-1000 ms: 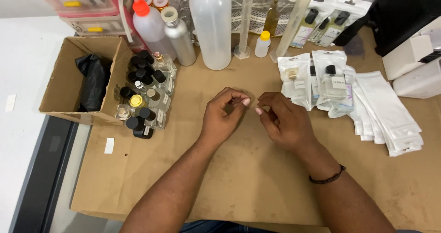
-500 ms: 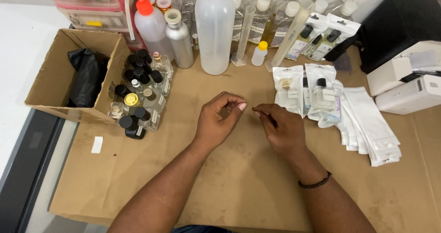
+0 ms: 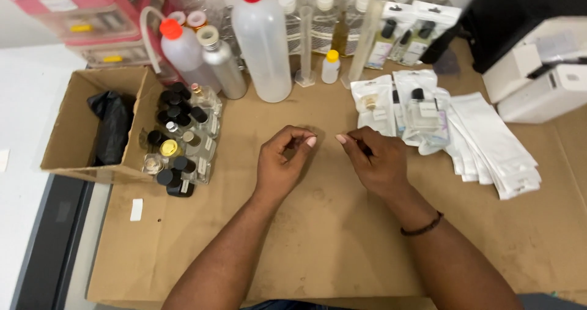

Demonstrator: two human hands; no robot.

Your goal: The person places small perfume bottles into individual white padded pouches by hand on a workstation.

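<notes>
My left hand (image 3: 282, 163) and right hand (image 3: 376, 160) rest side by side on the brown cardboard sheet (image 3: 342, 249) that covers the desk, just in front of the big translucent bottle with the red cap (image 3: 263, 38). Both hands are curled, thumb pressed toward the first fingers (image 3: 309, 142) as if pinching something very small; whatever sits in either pinch is hidden, so I cannot tell whether my fingers grip anything or merely close on themselves. The two pinches are near each other but apart.

For fine work like this, I judge it best to keep both wrists planted on the cardboard, so the fingertips move and the arms do not, and to hold the pinch low over the sheet so anything dropped lands close.

The cardboard is matte, scuffed and faintly stained. Left of the big bottle stand a brushed-metal flask (image 3: 221, 62) and a soft plastic squeeze bottle with a bent spout (image 3: 182, 50). Further left and nearer to me lies a cluster of small glass vials with black caps (image 3: 180, 142), touching an open cardboard box (image 3: 67, 139). Right of the big bottle, glossy white pouches (image 3: 489, 142) lie fanned out, some holding small square glass bottles (image 3: 422, 108).
</notes>
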